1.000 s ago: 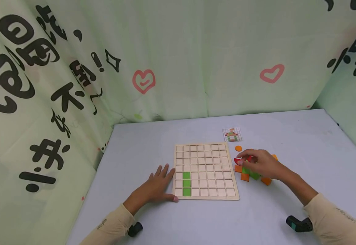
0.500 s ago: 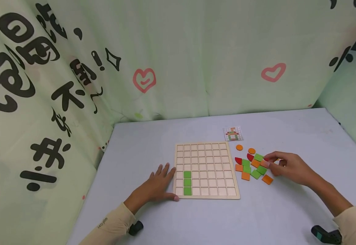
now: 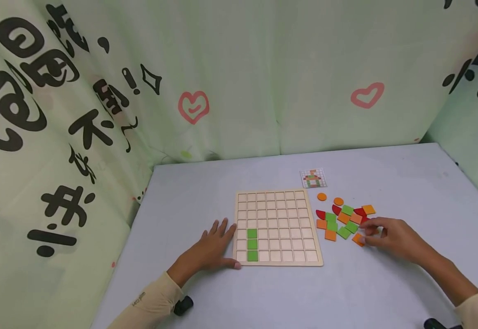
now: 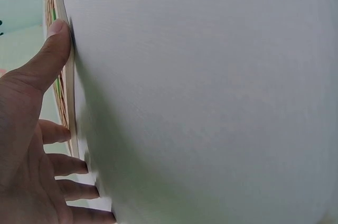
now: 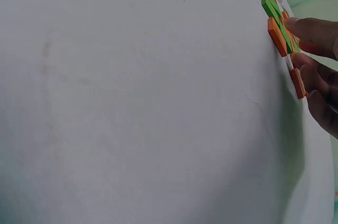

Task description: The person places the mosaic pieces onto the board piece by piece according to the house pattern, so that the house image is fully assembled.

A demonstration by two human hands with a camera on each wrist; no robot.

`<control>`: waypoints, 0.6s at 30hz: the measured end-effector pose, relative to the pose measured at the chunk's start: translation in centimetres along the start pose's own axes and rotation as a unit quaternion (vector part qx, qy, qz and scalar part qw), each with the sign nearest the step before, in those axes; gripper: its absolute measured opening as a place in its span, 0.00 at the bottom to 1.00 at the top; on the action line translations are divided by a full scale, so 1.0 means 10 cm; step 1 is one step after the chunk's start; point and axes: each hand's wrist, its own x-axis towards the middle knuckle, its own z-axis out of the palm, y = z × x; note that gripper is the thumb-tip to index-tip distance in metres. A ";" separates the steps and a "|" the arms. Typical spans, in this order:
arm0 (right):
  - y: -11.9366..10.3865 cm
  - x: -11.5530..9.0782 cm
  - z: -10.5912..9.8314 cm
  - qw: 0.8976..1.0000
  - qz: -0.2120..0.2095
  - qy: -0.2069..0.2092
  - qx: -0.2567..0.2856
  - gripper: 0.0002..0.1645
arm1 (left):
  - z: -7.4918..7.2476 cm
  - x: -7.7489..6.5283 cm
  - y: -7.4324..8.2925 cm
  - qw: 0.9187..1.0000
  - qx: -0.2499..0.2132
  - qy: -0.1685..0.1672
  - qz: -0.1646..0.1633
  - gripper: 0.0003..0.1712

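Observation:
My left hand [image 3: 211, 250] rests with spread fingers at the left edge of a wooden grid board [image 3: 280, 263]. In the left wrist view its thumb [image 4: 58, 36] lies against the board's side. A column of green tiles [image 3: 252, 244] fills cells at the board's lower left. My right hand [image 3: 395, 238] is at the right side of a loose cluster of tiles. Its thumb meets the near corner of an orange square tile [image 3: 357, 240], and the fingers are loosely bent. Nothing shows pinched between them in the right wrist view, where several tiles [image 5: 277, 36] appear edge-on.
A small pattern card [image 3: 314, 178] lies behind the board. Two orange discs [image 3: 322, 197] sit just right of the board, with red rounded pieces [image 3: 320, 214] and green squares [image 3: 343, 233] below. A black device [image 3: 183, 305] hangs at the left sleeve.
My right hand has moved from over the tiles to the right, then down toward the near orange tile, uncovering the cluster. The left hand stays in place.

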 end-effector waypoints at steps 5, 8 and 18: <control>-0.03 -0.01 0.06 1.000 0.007 0.011 -0.019 0.23 | -0.01 0.00 0.00 1.000 -0.003 -0.001 0.001 0.66; -0.04 -0.01 0.09 0.999 0.012 0.014 -0.026 0.24 | -0.01 0.00 0.00 1.000 -0.003 0.001 0.002 0.66; -0.07 -0.03 0.11 0.999 0.011 0.011 -0.032 0.27 | -0.01 0.00 0.01 1.000 0.006 -0.001 -0.001 0.66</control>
